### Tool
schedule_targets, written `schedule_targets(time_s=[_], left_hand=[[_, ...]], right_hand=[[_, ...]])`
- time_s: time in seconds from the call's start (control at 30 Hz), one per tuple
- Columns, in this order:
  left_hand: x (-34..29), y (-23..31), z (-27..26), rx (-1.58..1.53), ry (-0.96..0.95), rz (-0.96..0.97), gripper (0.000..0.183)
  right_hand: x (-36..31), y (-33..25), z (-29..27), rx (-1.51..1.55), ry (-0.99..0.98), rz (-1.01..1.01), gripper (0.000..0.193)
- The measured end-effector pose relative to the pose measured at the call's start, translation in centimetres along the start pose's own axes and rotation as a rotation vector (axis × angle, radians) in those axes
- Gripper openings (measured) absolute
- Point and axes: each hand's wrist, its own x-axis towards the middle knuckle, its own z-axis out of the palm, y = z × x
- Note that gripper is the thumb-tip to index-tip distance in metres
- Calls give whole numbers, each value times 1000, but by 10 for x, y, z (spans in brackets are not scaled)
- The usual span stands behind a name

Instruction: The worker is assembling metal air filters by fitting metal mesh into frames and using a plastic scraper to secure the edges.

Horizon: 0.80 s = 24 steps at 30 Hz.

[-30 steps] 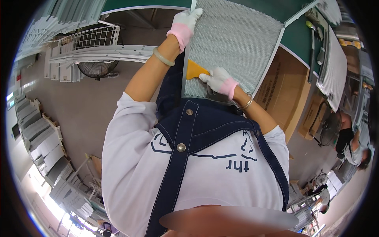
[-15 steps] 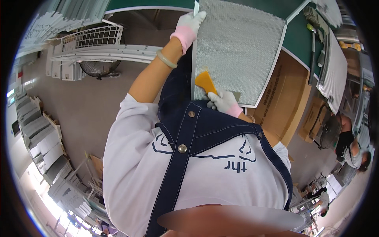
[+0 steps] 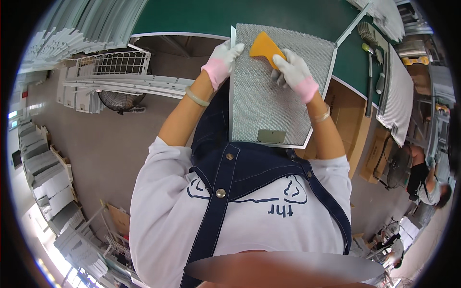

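A silver mesh panel (image 3: 273, 105) with a pale metal frame lies in front of me, its near edge against my apron. My left hand (image 3: 222, 61) is closed on the panel's left edge, near the far corner. In my right hand (image 3: 294, 71) is a yellow plastic scraper (image 3: 264, 47), gripped by its narrow end. The scraper's wide blade is over the mesh at the far left part, close to my left hand. A small metal plate (image 3: 272, 136) sits at the panel's near edge. Both hands wear white gloves with pink cuffs.
The panel partly overlies a green tabletop (image 3: 192, 19). To the right are a brush (image 3: 367, 32), a long dark-handled tool (image 3: 369, 81) and more mesh panels (image 3: 398, 86). A cardboard box (image 3: 343, 120) stands below. At left are a fan (image 3: 120, 101) and metal strips (image 3: 129, 82).
My right hand has carried the scraper from the panel's near edge to its far left part. The small plate is uncovered, and the view has shifted to show the panel's far edge.
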Motion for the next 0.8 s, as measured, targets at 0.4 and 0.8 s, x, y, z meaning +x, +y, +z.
schedule_targets(time_s=[0.4, 0.8], left_hand=[[-6, 14, -4, -210, -267, -105, 37], [-7, 22, 4, -158, -173, -107, 38]], right_hand=[[50, -34, 9, -155, -122, 37, 29], [52, -40, -55, 171, 318, -232, 31]])
